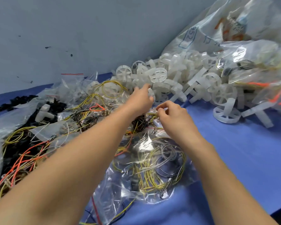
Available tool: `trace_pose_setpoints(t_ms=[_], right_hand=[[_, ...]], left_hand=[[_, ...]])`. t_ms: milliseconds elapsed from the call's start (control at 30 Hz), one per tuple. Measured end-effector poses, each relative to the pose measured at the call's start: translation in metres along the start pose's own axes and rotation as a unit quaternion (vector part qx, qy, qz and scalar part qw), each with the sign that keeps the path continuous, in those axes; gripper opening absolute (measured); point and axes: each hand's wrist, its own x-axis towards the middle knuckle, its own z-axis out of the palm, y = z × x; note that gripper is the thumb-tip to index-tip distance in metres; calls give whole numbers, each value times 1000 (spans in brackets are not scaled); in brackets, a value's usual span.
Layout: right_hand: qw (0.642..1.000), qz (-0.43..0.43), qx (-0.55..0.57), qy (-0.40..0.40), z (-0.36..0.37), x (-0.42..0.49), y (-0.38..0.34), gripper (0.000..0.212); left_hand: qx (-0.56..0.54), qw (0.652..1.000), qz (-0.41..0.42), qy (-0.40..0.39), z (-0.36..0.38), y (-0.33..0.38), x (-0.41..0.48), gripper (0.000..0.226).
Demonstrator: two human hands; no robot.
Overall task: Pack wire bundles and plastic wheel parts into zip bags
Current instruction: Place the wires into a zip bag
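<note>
- Head view: zip bag [146, 161] of coiled wires lies flat on the blue table [243, 156], taken here as landmark; yellow, grey and dark wire bundles [152, 166] show through its clear film.
- Right hand [173, 116] sits at the far edge of the bag; thumb and forefinger together in a pinch on what looks like the bag's mouth; other fingers curled loosely.
- Left hand [141, 98] reaches beyond the bag to the heap of white plastic wheel parts [177, 78]; fingers bent around one wheel at the heap's near edge; whether it is fully gripped I cannot tell.
- Loose wires [23, 153] and spare bags lie left of the bag; packed bags [256, 73] stacked beyond it to the right.
- Judged step: fetching a wheel while the mouth is held open.
- Risks: wheel spokes may catch a neighbour and drag the heap forward; the thin film may slip from a two-finger pinch, closing the mouth; stray wire ends at the opening could foul the zip seal.
</note>
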Motion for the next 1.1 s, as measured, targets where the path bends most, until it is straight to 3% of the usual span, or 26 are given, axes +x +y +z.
trace_pose_setpoints(t_ms=[133, 233, 367, 467, 533, 600, 700, 800, 867, 933, 1000, 1100], right_hand=[[1000, 7, 15, 14, -5, 9, 7, 22], [999, 19, 15, 27, -10, 14, 13, 21], [999, 15, 20, 41, -14, 15, 13, 20], [994, 13, 104, 37, -13, 11, 6, 16], [986, 5, 161, 30, -10, 6, -3, 16], [974, -6, 226, -6, -5, 1, -16, 28], [931, -21, 336, -141, 3, -12, -40, 32], [885, -73, 396, -233, 17, -29, -56, 25], [891, -94, 391, -211, 24, -38, -63, 23], [913, -100, 361, -162, 29, -44, -66, 23], [938, -124, 302, -119, 34, -49, -71, 22], [951, -158, 254, -77, 41, -60, -80, 18]], left_hand=[[69, 997, -4, -25, 20, 4, 32, 46], [88, 995, -36, 18, 23, -1, 39, 36], [11, 996, -61, 62, -5, -19, 20, 21], [-59, 995, 14, 78, -39, -33, -19, 18], [-155, 986, 44, 45, -60, -39, -56, 26], [-289, 956, 43, -8, -76, -45, -98, 35], [-431, 900, 24, -57, -84, -52, -150, 37], [-421, 906, -4, -44, -83, -62, -184, 19], [-378, 925, -27, 25, -84, -68, -200, 19], [-390, 913, -52, 109, -88, -68, -213, 16], [-420, 899, -39, 116, -90, -68, -224, 12], [-366, 925, -11, 107, -79, -72, -233, 21]])
